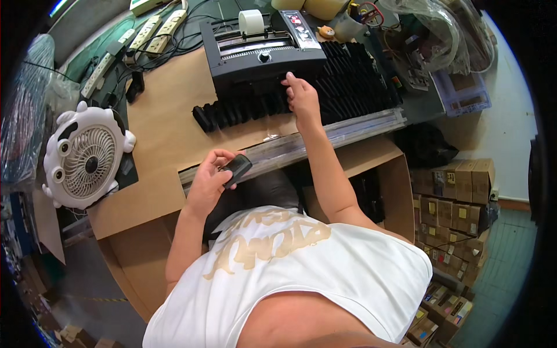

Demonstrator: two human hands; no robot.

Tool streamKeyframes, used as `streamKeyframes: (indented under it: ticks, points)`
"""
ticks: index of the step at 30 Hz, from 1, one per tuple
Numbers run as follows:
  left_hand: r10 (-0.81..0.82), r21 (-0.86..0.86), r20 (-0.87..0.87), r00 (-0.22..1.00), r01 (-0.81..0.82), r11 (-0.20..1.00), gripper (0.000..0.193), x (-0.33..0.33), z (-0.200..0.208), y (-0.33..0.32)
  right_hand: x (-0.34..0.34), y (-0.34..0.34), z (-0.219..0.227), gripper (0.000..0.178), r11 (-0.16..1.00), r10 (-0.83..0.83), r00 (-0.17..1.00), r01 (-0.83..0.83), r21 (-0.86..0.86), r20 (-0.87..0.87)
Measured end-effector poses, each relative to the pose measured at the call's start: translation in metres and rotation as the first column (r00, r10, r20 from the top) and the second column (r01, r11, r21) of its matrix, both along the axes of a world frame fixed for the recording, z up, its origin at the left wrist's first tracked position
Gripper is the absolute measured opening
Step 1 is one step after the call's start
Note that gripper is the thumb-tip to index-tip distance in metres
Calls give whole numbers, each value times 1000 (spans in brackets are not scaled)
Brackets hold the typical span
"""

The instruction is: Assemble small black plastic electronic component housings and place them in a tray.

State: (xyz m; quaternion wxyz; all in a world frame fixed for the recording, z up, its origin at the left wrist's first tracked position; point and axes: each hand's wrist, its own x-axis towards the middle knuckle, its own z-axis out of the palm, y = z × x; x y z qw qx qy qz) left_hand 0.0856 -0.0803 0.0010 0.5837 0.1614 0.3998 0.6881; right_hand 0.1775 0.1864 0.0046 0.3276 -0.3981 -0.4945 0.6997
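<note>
My left hand point(204, 187) is closed around a small black rectangular case point(239, 167), held above the near edge of the table, thumb on top. My right hand point(303, 100) reaches forward to the front of a black label dispenser point(261, 62) that carries a roll of white labels point(251, 22). Its thumb and forefinger are pinched together at the machine's front edge; whatever is between them is too small to make out. Many similar black pieces point(354, 81) stand in tight rows to the right of the machine, and a shorter row point(241, 112) lies before it.
A white animal-shaped fan point(90, 159) stands at the left. Power strips point(145, 35) and tangled cables lie at the far left. An open cardboard box point(371, 162) sits below the table's front edge. Stacked cartons point(455, 203) and a clear plastic bin point(461, 93) are at the right.
</note>
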Motion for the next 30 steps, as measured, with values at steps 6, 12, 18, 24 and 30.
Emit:
streamKeyframes:
  ticks: [6, 12, 18, 24, 30]
  points:
    - [44, 7, -189, 981, -43, 999, 43, 18, 6, 10, -15, 0, -10, 16, 998, 38, 999, -39, -44, -36]
    - [64, -42, 121, 991, -59, 997, 51, 16, 4, 8, 5, -32, -10, 10, 989, 138, 963, -146, -16, -231]
    - [-23, -165, -48, 999, 14, 986, 65, 12, 0, 13, 37, -86, -2, 7, 953, 300, 909, -298, 52, -291]
    - [107, -29, -266, 958, -119, 993, 58, 28, 5, 18, 48, -121, 0, 6, 901, 353, 926, -297, 317, -134]
    - [142, 0, 136, 980, -143, 990, 46, 29, 4, 14, 43, -123, -12, 6, 873, 364, 926, -300, 385, -103]
